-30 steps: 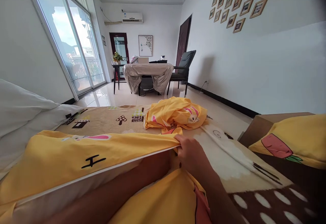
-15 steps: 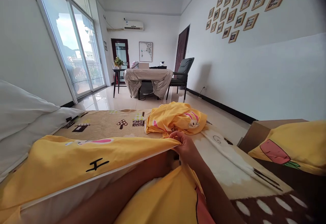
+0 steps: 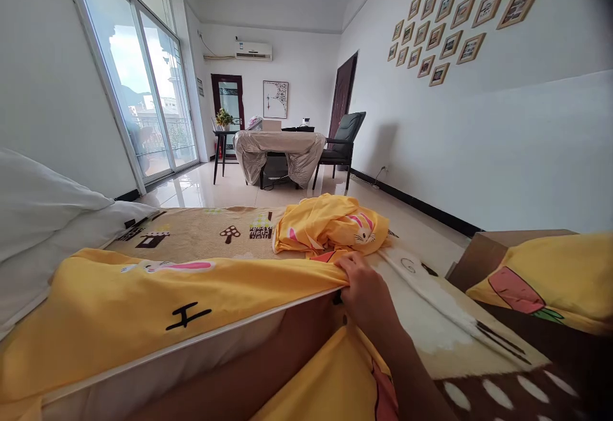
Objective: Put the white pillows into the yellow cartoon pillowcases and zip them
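through my head camera, the right hand pinches the edge of the yellow bunny cover on the blanket's near side. the left arm goes inside; i can't tell that hand's grip. crumpled bunny cloth sits on the blanket's far side.

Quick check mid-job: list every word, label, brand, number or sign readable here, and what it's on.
"cham": apparently the middle line of the dark print on the blanket; its other lines are too blurred.
"H": a tilted black mark on the yellow cloth; letter or drawing, I cannot tell.
Air conditioner: markings too small to read.
Wall panel by the window: any writing too small to read.
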`<state>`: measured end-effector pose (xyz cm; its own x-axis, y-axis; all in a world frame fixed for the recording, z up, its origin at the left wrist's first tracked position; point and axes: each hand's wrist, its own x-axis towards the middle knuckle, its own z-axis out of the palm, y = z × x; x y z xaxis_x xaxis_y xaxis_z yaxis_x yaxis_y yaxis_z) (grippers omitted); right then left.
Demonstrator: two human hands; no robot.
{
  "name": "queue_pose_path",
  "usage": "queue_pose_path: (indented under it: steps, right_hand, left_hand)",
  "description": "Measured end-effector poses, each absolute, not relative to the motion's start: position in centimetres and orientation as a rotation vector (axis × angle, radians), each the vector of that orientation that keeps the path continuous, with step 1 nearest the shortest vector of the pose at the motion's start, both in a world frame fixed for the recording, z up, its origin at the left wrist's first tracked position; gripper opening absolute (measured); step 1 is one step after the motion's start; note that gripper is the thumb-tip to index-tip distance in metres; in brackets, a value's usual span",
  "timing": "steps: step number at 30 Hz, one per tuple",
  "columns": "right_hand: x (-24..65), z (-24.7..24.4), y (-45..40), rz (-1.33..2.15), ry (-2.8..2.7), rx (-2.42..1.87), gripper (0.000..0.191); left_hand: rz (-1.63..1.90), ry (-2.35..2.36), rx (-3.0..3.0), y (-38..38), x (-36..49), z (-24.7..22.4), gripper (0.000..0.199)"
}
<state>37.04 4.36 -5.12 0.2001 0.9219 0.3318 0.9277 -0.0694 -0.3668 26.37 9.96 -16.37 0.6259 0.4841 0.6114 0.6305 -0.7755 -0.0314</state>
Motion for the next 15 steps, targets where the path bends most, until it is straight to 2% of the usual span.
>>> queue_pose_path:
  steps: [8,13,15]
  right_hand:
    - [37.2,-5.9,5.6,0.289,-1.619,-1.549,0.041]
    - [37.2,-6.7,6.7,0.501,-1.538,-1.348,0.034]
    - [37.3,-7.1,7.1,0.572,-1.524,-1.293,0.029]
  left_hand:
    - [-0.974,-0.752,-2.440,10.2,25.4,-14.7,0.048]
    - [-1.116,-0.898,-2.241,9.8,24.9,-14.6,0.046]
    - [-1.140,-0.928,-2.342,9.8,24.5,-14.7,0.048]
